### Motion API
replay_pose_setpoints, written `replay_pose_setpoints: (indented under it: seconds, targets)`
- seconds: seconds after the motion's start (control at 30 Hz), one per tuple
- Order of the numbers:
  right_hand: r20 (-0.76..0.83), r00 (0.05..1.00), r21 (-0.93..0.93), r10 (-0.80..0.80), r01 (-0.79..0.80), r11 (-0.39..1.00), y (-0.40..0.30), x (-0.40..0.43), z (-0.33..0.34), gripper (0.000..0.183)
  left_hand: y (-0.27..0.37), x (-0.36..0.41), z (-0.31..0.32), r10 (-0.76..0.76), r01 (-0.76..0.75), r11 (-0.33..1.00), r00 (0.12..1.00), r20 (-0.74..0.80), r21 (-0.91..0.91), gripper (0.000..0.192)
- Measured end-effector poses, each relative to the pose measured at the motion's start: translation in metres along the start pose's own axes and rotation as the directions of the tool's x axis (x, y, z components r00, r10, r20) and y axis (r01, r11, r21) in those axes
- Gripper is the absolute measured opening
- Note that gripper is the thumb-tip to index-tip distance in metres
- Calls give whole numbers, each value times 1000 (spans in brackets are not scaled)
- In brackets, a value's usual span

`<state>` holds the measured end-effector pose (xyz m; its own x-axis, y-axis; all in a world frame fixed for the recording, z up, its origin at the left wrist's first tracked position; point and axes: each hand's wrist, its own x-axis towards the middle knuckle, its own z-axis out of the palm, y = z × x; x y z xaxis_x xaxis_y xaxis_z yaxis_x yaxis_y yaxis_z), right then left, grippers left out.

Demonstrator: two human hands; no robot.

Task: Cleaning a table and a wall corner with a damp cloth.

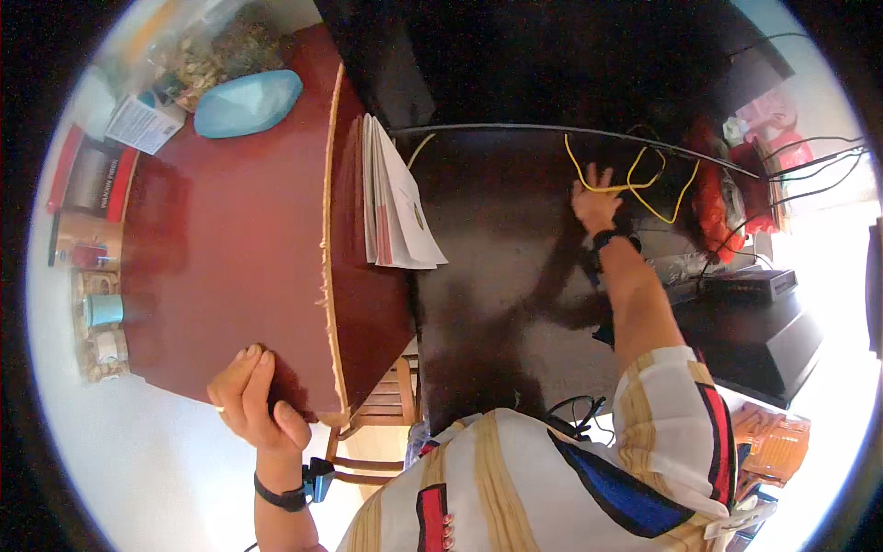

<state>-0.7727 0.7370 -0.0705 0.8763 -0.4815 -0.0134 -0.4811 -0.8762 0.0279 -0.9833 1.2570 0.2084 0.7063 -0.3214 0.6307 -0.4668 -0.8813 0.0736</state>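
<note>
My left hand (256, 400) rests on the near edge of a reddish-brown wooden top (234, 241). Its fingers lie together and its thumb stands apart, with nothing visible in it. Farther off, my right hand (597, 201) reaches over a dark glossy tabletop (476, 317) with fingers spread. A thin yellow cable (638, 186) loops across those fingers; I see no grip on it. Folded white papers (400, 207) stand against the side of the reddish-brown piece. Each wrist wears a black band.
A light-blue oval dish (248, 103) sits at the far left, near a box with writing (145, 123). Black devices (752, 331), dark cables (800, 196) and a red plastic bag (717, 207) crowd the right side. A wooden chair (390, 390) stands below the table edge.
</note>
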Motion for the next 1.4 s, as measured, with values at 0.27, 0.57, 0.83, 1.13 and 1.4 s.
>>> replay_pose_setpoints:
  seconds: [0.27, 0.57, 0.83, 1.13, 1.4]
  targets:
    - [80, 729, 184, -680, 659, 729, -141, -88, -40, 60, 4, 5, -4, -1, 2, 1000, 1000, -24, 7, 41]
    - [87, 778, 187, -622, 601, 777, -226, -55, -32, 67, 6, 8, -1, 1, 0, 1000, 999, -35, 8, 39]
    - [82, 983, 202, -162, 143, 969, -153, -33, -35, 70, 8, 11, -4, 45, -44, 999, 997, -62, 16, 36]
    - [201, 515, 192, -833, 813, 549, -90, -204, -57, 63, 9, 13, -7, 50, -52, 999, 984, -172, -6, 24]
    - [99, 120, 256, -988, 956, 142, 27, -364, -62, 51, 9, 10, -2, 70, -77, 997, 952, -299, -12, 15]
